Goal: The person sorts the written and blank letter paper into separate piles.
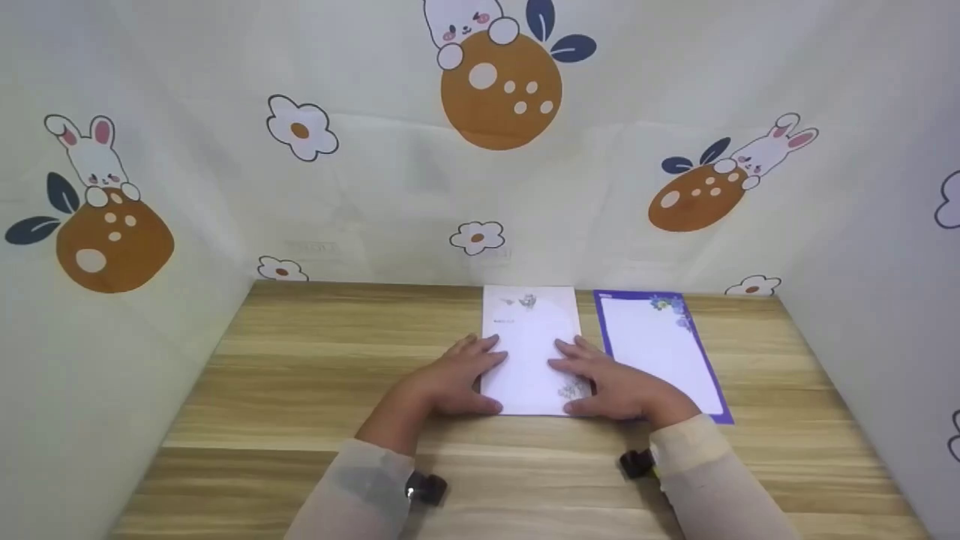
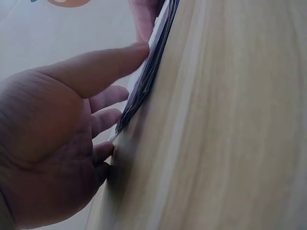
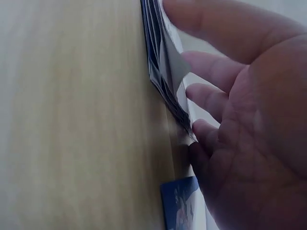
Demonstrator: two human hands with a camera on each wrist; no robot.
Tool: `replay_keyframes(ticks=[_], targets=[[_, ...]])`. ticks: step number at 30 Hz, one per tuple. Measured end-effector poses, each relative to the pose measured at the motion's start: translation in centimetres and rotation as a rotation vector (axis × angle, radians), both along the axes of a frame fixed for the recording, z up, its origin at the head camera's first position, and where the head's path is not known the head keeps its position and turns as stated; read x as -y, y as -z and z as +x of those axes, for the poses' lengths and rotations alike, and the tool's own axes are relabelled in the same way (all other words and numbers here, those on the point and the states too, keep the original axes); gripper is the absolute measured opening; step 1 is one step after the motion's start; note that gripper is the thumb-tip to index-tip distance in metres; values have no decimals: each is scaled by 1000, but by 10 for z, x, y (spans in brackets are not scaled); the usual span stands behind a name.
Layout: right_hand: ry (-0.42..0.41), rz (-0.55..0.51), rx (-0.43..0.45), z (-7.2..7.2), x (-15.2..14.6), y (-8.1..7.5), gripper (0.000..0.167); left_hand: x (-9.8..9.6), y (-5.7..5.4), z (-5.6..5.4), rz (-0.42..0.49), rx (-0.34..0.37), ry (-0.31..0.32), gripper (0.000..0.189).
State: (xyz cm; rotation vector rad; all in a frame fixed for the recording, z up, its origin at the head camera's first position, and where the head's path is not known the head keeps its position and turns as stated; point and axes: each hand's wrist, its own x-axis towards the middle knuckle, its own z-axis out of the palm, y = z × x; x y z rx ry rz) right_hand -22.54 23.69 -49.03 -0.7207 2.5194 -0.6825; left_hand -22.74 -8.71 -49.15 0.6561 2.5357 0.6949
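Observation:
A white stack of paper (image 1: 529, 367) with small grey floral prints lies upright-format on the table. On its left edge rests my left hand (image 1: 454, 379), thumb and fingers extended onto the top sheet. My right hand (image 1: 615, 382) touches the right edge in the same way. From the left wrist, the stack's side (image 2: 146, 79) shows several dark, layered edges beneath the thumb. In the right wrist view, the layers (image 3: 160, 67) are slightly fanned, and a corner of paper sticks up near the fingers.
Right of the stack lies a purple-bordered sheet (image 1: 660, 352) with blue flowers in its top corner. The wood-grain table (image 1: 315, 337) meets a pale curtain (image 1: 375, 187) printed with rabbits, oranges and flowers at the back and sides. Black cameras (image 1: 429, 489) sit at both wrists.

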Motion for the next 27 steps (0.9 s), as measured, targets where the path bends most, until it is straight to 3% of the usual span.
replay_keyframes(ticks=[10, 21, 27], targets=[[27, 9, -17, 0, 1, 0, 71, -4, 1, 1, -17, -12, -36, 82], [104, -35, -225, -1, 5, 0, 52, -8, -2, 1, 25, -129, -85, 72], [109, -18, -246, -1, 7, 1, 49, -13, -5, 1, 59, -143, -97, 71]])
